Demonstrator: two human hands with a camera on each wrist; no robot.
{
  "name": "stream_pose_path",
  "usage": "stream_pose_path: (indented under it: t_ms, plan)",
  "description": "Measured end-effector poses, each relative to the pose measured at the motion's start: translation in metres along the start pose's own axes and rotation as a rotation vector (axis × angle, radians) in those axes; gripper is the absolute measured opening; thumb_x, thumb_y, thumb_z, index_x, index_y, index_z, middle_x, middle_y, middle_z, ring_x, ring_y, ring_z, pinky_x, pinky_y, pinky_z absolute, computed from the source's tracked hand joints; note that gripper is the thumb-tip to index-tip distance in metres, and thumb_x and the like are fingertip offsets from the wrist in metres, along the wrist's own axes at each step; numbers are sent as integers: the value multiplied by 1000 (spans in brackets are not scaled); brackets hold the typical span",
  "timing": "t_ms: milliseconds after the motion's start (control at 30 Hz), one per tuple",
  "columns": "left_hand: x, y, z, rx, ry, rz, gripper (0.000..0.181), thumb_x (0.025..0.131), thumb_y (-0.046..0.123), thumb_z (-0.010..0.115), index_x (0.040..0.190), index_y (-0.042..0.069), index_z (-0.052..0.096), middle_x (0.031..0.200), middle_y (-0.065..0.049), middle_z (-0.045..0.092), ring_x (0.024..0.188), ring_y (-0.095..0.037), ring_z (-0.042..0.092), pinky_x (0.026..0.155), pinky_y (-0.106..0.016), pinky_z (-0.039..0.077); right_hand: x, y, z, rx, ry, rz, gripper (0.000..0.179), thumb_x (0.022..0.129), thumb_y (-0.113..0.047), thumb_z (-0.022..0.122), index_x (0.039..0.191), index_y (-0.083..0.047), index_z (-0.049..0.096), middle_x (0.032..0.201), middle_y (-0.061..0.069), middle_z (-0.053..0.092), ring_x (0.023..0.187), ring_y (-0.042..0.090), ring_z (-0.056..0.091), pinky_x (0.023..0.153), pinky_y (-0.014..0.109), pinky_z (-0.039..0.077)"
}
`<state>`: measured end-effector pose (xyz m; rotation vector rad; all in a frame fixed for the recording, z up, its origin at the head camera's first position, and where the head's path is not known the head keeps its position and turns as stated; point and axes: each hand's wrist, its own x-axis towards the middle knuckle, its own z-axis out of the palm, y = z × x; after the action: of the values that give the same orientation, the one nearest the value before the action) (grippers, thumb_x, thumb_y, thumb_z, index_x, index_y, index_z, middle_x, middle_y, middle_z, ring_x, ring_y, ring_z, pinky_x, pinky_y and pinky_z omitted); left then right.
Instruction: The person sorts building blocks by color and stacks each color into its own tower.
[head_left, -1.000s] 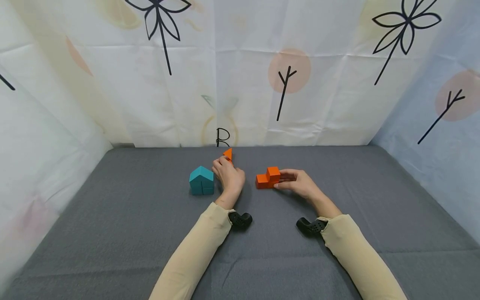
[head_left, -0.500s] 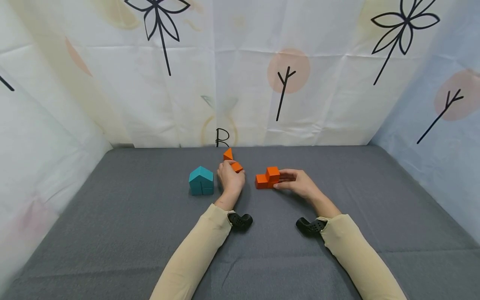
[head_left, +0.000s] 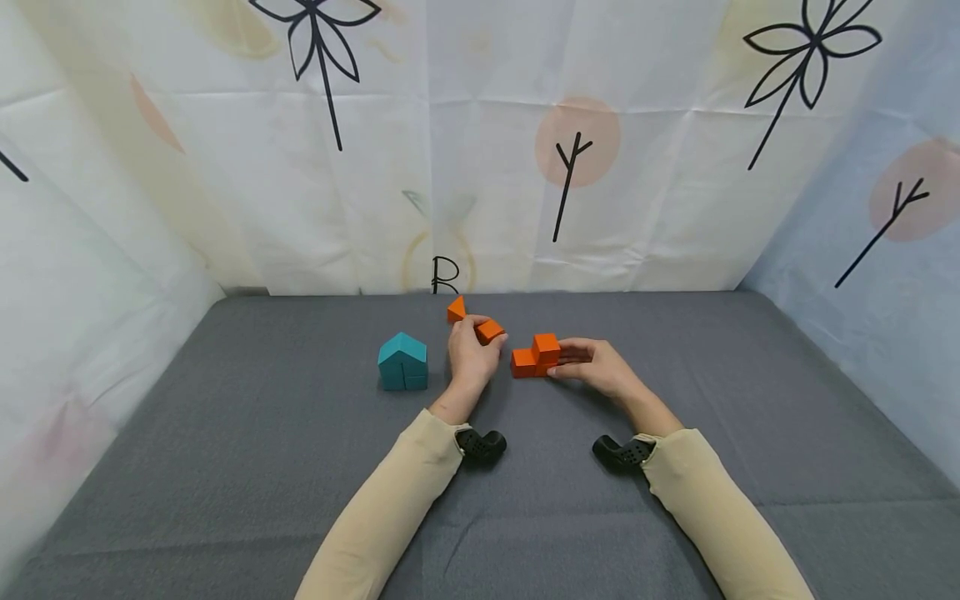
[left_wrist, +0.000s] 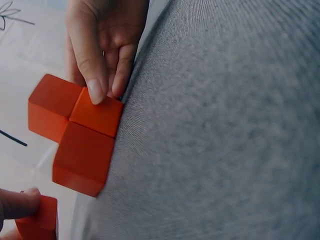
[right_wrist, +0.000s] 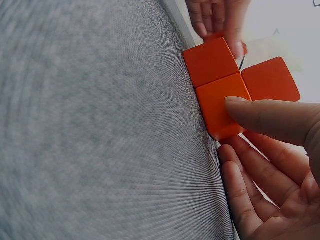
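Note:
My left hand (head_left: 474, 353) pinches an orange block (head_left: 490, 331) between thumb and fingers, just left of an orange stack. That stack is several cubes in an L shape: a left cube (head_left: 523, 362), a right one under my right hand's thumb (right_wrist: 245, 107), and a top cube (head_left: 546, 348). My right hand (head_left: 592, 367) grips the stack's lower right cube (left_wrist: 97, 112) from the right, thumb on its near face. In the left wrist view, the left thumb (left_wrist: 22, 202) presses on the held block at the lower left.
Behind my left hand stands an orange triangular block (head_left: 456, 309). Left of that hand is a teal house-shaped group of blocks (head_left: 402, 360). A grey cloth (head_left: 262, 467) covers the table, and a patterned white curtain (head_left: 487, 167) hangs along its back and sides.
My left hand has drawn the orange block away from beside the triangular block and carried it right, toward the stack. My right hand has stayed in place on the stack.

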<state>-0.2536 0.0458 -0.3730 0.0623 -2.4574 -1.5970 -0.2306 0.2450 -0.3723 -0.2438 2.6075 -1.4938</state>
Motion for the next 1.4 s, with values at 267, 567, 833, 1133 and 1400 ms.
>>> stream_pose_path:
  t_ms: [267, 567, 833, 1133, 1400]
  plan:
    - [-5, 10, -5, 15, -111, 96, 36, 86, 14, 73, 117, 3, 60, 113, -18, 57, 99, -32, 56, 86, -41, 49, 1, 1, 0, -2, 0, -16, 48, 85, -8, 71, 128, 7, 56, 120, 25, 63, 110, 36, 61, 92, 41, 51]
    - [-9, 17, -10, 44, -201, 139, 35, 85, 13, 74, 117, 5, 63, 111, -15, 59, 100, -29, 59, 89, -38, 51, -1, 0, -1, 9, -16, -14, 48, 86, -9, 71, 129, 7, 55, 122, 26, 62, 111, 36, 61, 92, 41, 51]
    - [-12, 21, -12, 73, -311, 154, 35, 85, 11, 73, 117, 4, 64, 112, -15, 61, 102, -30, 60, 89, -38, 52, -1, -1, -1, 13, -19, -9, 48, 87, -9, 70, 130, 7, 54, 122, 26, 62, 112, 37, 60, 93, 42, 51]
    - [-12, 21, -8, 72, -345, 137, 34, 84, 9, 74, 116, 4, 65, 112, -14, 62, 102, -28, 62, 87, -37, 53, 0, -2, -1, 33, -21, -11, 47, 86, -5, 69, 129, 8, 54, 122, 27, 62, 111, 37, 61, 91, 38, 52]
    - [-13, 23, -6, 99, -363, 142, 34, 84, 11, 75, 116, 5, 65, 114, -13, 62, 102, -27, 60, 87, -38, 52, -1, -1, -1, 40, -24, -14, 47, 87, -5, 69, 129, 9, 54, 122, 27, 61, 112, 37, 61, 91, 37, 52]
